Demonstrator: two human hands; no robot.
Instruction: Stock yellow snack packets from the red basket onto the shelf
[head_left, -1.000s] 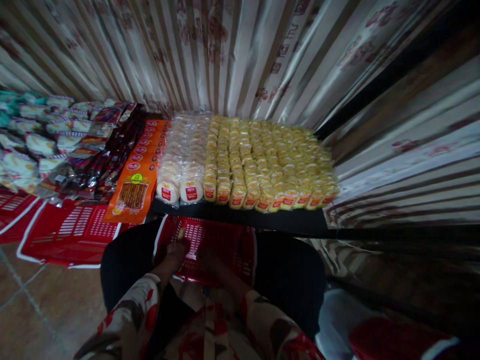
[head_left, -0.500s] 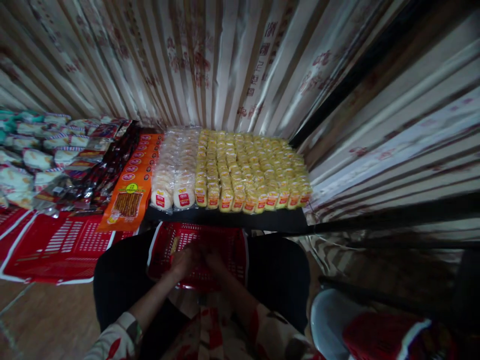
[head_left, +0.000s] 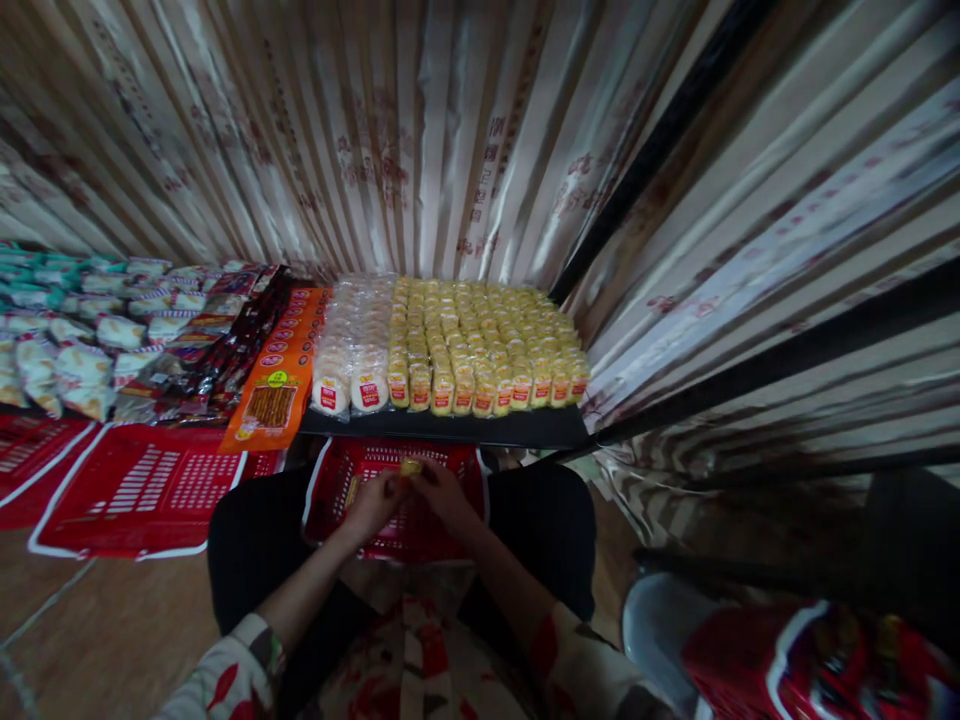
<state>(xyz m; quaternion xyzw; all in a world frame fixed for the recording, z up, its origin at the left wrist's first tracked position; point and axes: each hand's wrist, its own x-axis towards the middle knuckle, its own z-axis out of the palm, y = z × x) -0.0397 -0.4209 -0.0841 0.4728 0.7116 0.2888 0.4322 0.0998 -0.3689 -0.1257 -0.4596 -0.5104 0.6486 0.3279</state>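
Over the red plastic basket between my knees, my left hand and my right hand meet at their fingertips. Both are closed on a small yellow snack packet, partly covered by the fingers. A narrow tan piece shows in the basket beside my left hand; its kind is unclear. Just beyond the basket, rows of yellow-wrapped snack packets stand on a black shelf. To their left are round white crackers in clear wrappers.
Left of the crackers lie an orange snack bag, dark red packets and white-and-tan packets. Another red basket sits at left. At lower right, a red bag rests near a grey stool-like seat. Patterned curtain hangs behind.
My hands have risen slightly, and the yellow packet now shows between the fingertips. The camera view has shifted, moving the shelf goods at right leftward in the picture.
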